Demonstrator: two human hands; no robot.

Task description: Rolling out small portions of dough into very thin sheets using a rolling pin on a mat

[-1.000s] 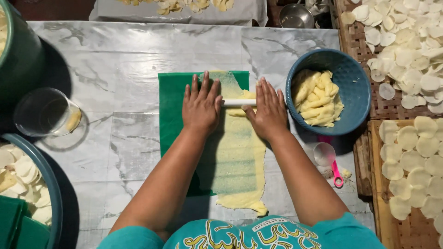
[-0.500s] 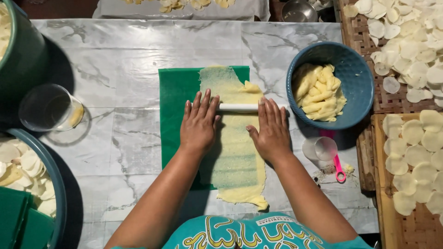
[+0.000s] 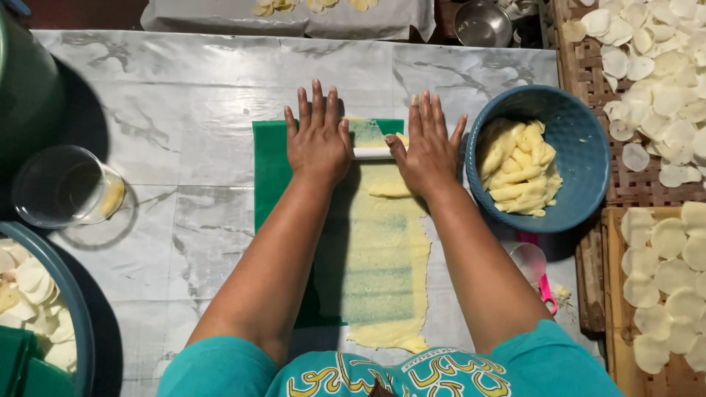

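Observation:
My left hand (image 3: pixel 318 136) and my right hand (image 3: pixel 428 147) lie flat, fingers spread, on a white rolling pin (image 3: pixel 372 153) near the far end of a green mat (image 3: pixel 271 173). Only the pin's short middle shows between the palms. A long thin strip of pale yellow dough (image 3: pixel 382 257) runs along the mat from under the pin towards my body, its near end past the mat's edge. A blue basket (image 3: pixel 581 158) with yellow dough pieces stands right of my right hand.
A clear glass (image 3: pixel 62 187) stands at the left on the marble-pattern table (image 3: pixel 184 88). A bowl of round dough discs (image 3: pixel 33 294) sits lower left. Wooden racks (image 3: pixel 654 95) covered with several pale discs line the right side. A small pink-handled cup (image 3: pixel 533 265) lies below the basket.
Both hands have pushed the rolling pin away from my body, towards the far end of the mat. More of the flattened dough strip now shows behind the pin.

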